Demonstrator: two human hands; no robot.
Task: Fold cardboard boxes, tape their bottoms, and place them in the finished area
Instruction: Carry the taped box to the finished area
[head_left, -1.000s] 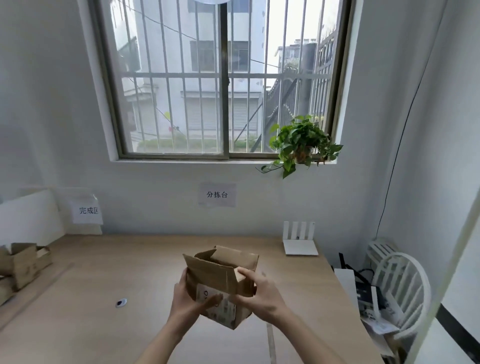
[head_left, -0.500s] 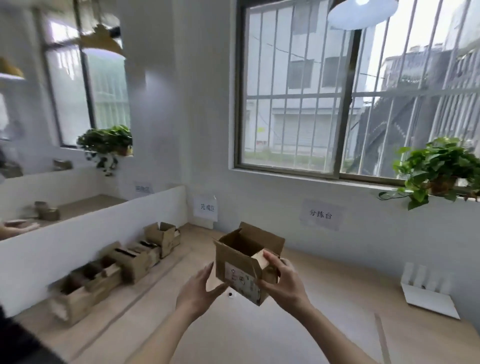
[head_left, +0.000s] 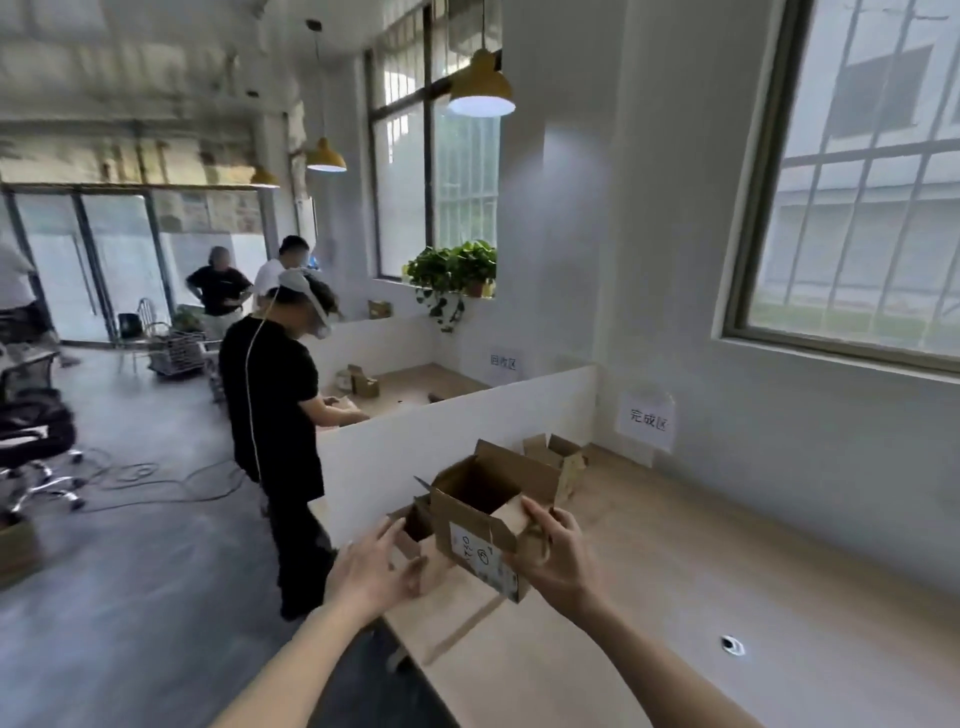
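Observation:
A small brown cardboard box (head_left: 470, 519) with its top flaps open and a white label on its near side is held above the left end of the wooden table (head_left: 727, 571). My right hand (head_left: 558, 561) grips the box's right flap and side. Just left of the box, my left hand (head_left: 376, 569) is spread open, fingers apart, not clearly touching it. Behind the held box, several other folded boxes (head_left: 558, 462) stand along the white divider (head_left: 457, 431), below a paper sign (head_left: 647, 421) on the wall.
A person in black (head_left: 272, 415) wearing a headset stands at the neighbouring table beyond the divider. Other people are farther back. A small dark round object (head_left: 732, 645) lies on the table at right. Cables cross the grey floor by an office chair (head_left: 31, 447).
My view has swung left from the window to the divider and the stored boxes. The box has travelled left with my right hand. My left hand has let go of it and opened.

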